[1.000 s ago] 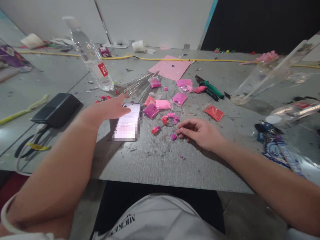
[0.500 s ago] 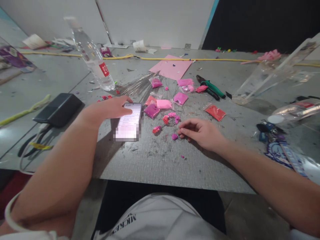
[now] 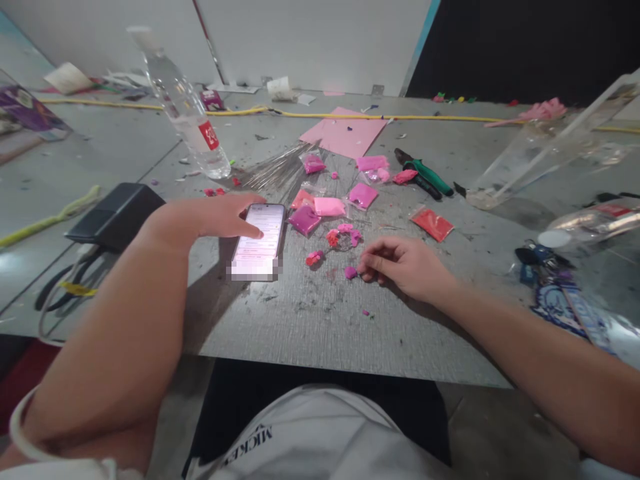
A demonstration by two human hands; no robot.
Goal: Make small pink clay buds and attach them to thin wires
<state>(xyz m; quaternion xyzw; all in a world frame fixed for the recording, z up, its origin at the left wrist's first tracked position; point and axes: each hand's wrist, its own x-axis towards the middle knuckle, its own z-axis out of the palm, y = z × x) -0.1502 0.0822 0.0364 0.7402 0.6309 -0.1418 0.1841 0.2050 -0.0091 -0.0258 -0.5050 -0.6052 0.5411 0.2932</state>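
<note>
If the right hand, fingers curled close, hold unclear, slid left, it might squash the purple lump; the left hand spreads its thumb over the phone.

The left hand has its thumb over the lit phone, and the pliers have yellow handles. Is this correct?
Not quite: in the head view, the pliers have green and black handles. The left hand has its thumb over the lit phone.

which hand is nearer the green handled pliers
Right. The right hand is on the near side of the pliers, slightly to their left; the left hand is much farther to their left, its thumb over the phone.
</note>
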